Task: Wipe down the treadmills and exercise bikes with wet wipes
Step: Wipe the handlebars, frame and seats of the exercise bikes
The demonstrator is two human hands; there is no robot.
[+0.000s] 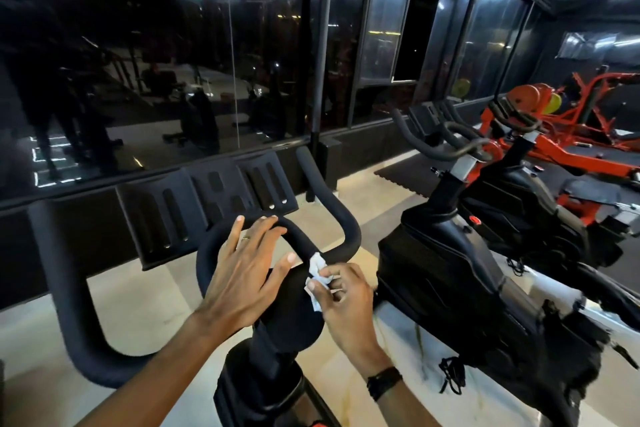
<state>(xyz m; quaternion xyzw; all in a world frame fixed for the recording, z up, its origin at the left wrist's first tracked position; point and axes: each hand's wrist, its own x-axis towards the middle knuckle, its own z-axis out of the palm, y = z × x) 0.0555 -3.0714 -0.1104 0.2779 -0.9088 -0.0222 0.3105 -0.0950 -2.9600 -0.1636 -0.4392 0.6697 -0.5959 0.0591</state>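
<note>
no text, label, brand or number can be read, console panel too dark

Dark mirrored glass wall (pixel 173 62), orange weight machine (pixel 568 135), floor mat (pixel 401 173)

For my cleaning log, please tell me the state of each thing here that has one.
left hand: open, resting on the handlebar loop
right hand: pinching the wet wipe
wet wipe: crumpled, pressed against the loop
window panel: swung open
</note>
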